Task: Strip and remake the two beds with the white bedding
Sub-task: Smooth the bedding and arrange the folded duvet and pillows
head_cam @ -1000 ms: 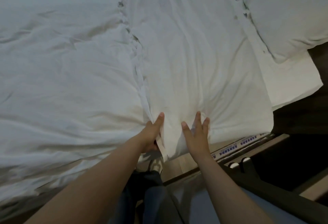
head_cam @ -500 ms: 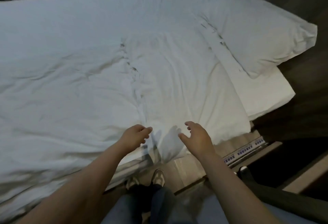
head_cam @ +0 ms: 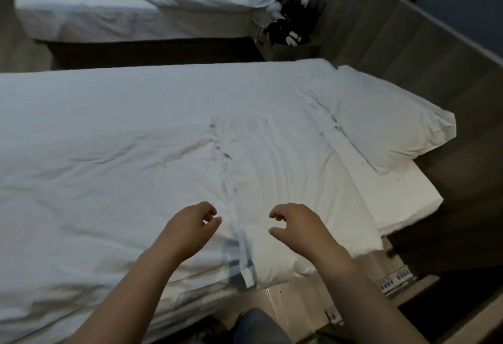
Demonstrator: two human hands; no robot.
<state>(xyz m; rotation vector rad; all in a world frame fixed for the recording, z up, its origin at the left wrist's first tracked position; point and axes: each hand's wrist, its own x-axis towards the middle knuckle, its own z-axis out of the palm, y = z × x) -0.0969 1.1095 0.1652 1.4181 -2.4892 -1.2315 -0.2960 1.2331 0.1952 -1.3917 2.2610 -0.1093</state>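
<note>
Both hands loose above the white duvet (head_cam: 109,153) on the near bed (head_cam: 408,194).

The left hand (head_cam: 190,230) and right hand (head_cam: 296,226) hover with fingers loosely curled, gripping nothing, either side of the duvet's folded edge. A pillow (head_cam: 389,123) lies at the head. The far bed (head_cam: 81,17) is cut off at the top, and the dark clutter (head_cam: 291,28) between the beds is too dim to identify.
</note>
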